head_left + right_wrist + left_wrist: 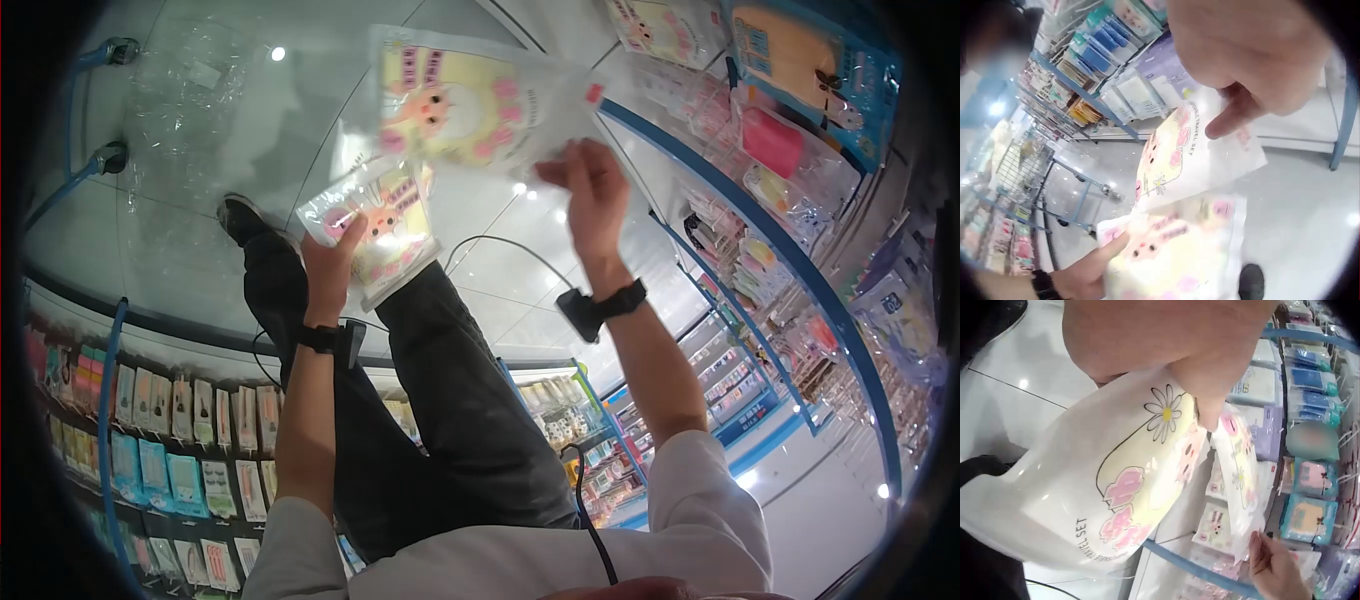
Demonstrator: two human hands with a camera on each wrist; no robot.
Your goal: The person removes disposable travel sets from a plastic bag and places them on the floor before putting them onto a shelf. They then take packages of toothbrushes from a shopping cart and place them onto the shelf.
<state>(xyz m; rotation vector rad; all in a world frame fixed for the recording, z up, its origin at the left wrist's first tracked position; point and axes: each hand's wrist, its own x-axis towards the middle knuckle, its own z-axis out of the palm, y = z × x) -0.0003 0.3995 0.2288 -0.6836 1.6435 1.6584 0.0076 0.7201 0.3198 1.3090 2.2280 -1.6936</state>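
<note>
My left hand (pixel 328 272) grips a clear-and-white travel set pack (pixel 395 220) by its side, the thumb lying across the printed front. A cartoon animal face, pink lettering and a daisy show on it. Up and to the right, my right hand (pixel 597 195) pinches the edge of a second, matching travel set pack (pixel 460 112). That pack hangs out flat over the floor, slightly blurred. In the right wrist view, the thumb (pixel 1235 119) presses on its white end. The left-hand pack (pixel 1172 256) is just below it, overlapping in that view.
At right, a display rack (pixel 830 290) with blue rails carries hanging packs, including a blue-edged pack (pixel 815 75). Hooks of small packaged goods (pixel 190 400) line the left side. A wire cart (pixel 1022 165) stands on the tiled floor. A cable (pixel 500 238) loops between the wrist cameras.
</note>
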